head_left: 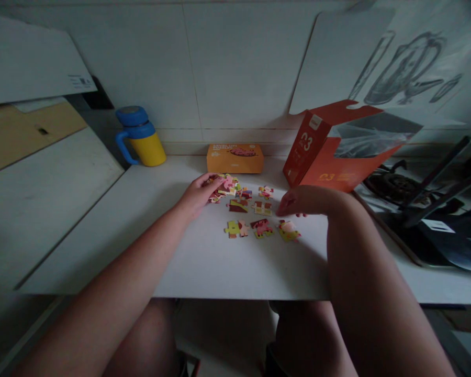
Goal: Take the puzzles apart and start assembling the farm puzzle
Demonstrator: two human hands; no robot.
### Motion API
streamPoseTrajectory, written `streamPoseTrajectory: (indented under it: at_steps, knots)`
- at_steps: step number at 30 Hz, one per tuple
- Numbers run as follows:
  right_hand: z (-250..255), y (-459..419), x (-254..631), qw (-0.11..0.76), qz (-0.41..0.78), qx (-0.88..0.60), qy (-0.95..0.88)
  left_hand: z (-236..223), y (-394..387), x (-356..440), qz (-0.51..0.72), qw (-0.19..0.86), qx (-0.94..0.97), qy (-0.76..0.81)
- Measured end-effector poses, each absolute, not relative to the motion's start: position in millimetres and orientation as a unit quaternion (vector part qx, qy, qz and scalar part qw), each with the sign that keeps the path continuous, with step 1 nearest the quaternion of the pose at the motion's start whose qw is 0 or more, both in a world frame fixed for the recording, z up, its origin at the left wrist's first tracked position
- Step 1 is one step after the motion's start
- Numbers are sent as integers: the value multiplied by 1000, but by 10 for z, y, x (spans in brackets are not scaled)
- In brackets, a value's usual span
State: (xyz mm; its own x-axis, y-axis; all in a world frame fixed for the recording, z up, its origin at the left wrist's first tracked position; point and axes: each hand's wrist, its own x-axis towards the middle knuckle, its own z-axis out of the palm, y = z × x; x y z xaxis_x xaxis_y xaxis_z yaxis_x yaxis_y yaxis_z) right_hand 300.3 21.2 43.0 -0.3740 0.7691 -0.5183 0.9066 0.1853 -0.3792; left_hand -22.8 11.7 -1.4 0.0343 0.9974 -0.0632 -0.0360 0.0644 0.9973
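My left hand is wrapped round the left side of a bunch of colourful jigsaw puzzle pieces, its thumb on top of them. My right hand is closed, fingers curled down close to the tabletop; what they hold, if anything, is hidden. Between the hands lie loose pieces: a brown and green one, a cream and brown one and a small pink and red one. Nearer me are a green and peach pair, a pink and brown piece and a yellow-green piece.
An orange puzzle box stands against the wall behind the pieces. To its right an opened red box leans beside a gas stove. A yellow and blue mug stands back left on the white table.
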Motion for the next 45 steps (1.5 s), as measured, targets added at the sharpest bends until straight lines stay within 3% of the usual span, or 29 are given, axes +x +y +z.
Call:
streamPoseTrajectory:
  at_steps: [3, 6, 10, 20, 28, 35, 41, 45]
  knots:
    - [385, 199, 2802, -35, -194, 570, 797, -50, 139, -244, 480, 544, 488, 486]
    - [280, 140, 2515, -231, -168, 517, 807, -83, 138, -242, 468, 549, 500, 479]
    - [143, 49, 2214, -344, -168, 405, 830, -106, 107, -197, 442, 540, 545, 464]
    - [66, 35, 2040, -358, -197, 404, 818, -128, 74, -137, 433, 557, 578, 410]
    - [-57, 127, 2069, -422, -435, 430, 669, -171, 76, -152, 394, 570, 612, 381]
    - [-16, 136, 2052, -468, -530, 394, 587, -146, 86, -151, 411, 590, 569, 398]
    - [46, 181, 2173, -501, -510, 409, 567, -145, 113, -176, 440, 585, 520, 441]
    - [50, 313, 2422, -510, -379, 496, 592, -147, 153, -228, 469, 551, 501, 475]
